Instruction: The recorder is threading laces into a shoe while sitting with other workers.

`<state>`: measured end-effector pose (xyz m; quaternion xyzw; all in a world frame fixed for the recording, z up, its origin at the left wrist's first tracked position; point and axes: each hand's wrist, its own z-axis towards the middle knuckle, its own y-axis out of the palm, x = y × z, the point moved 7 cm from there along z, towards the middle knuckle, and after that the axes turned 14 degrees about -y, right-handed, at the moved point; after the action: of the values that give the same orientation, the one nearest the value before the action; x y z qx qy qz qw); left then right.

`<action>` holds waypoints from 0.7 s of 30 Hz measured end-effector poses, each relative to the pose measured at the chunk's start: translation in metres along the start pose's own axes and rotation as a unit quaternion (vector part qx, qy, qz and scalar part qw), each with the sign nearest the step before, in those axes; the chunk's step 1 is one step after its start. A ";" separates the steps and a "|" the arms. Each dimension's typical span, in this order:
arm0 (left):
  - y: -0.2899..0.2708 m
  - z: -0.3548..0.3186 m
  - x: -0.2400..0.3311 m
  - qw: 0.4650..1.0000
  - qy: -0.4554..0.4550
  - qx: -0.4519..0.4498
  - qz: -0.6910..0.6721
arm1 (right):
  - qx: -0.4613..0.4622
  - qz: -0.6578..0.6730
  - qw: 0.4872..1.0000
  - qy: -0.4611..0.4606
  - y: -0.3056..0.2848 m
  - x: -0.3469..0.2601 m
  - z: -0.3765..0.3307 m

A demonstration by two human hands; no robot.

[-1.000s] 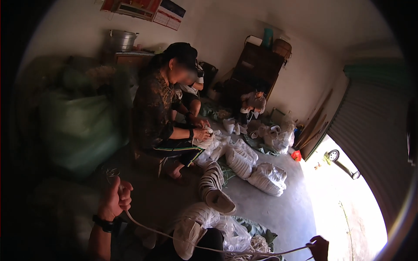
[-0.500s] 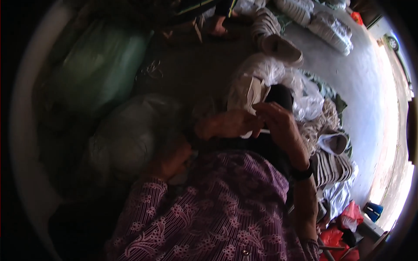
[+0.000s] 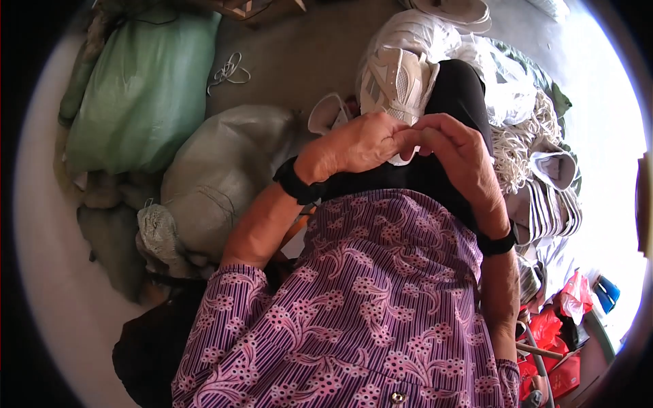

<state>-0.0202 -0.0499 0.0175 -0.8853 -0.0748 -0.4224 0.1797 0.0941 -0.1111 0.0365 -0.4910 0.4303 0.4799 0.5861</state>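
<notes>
My left hand and my right hand meet over my lap, fingertips pinched together. Whatever thin thing they may hold is hidden by the fingers. Just beyond them a beige and white sneaker rests by my dark-trousered leg, its laced front partly covered by my left hand. A small white piece shows beneath the fingers; I cannot tell whether it belongs to the sneaker.
Left lie a green sack, a grey sack and a loose white lace. On the right are a heap of cream laces, a stack of shoe pieces and red bags. A wrapped white bundle sits beyond the sneaker.
The picture has brightened and the view has shifted, so hands and sneaker appear higher. Another person's foot at the top has left the view. My fingers stay pinched together.
</notes>
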 end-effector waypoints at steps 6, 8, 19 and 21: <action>-0.017 0.001 0.004 0.987 0.018 0.160 -0.030 | 0.065 0.001 0.997 0.035 -0.007 0.027 0.005; -0.024 0.002 0.007 0.974 0.053 0.214 -0.057 | 0.064 -0.010 0.997 0.035 -0.009 0.033 0.012; -0.043 0.010 -0.018 0.926 0.098 0.361 -0.040 | 0.091 -0.026 0.991 0.097 -0.011 0.066 0.022; -0.047 0.010 -0.022 0.922 0.089 0.368 -0.083 | 0.089 -0.017 0.992 0.087 -0.009 0.066 0.026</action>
<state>-0.0407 -0.0027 0.0067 -0.7061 -0.2819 -0.4551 0.4635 0.1146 -0.0767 -0.0227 -0.4842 0.5122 0.3853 0.5956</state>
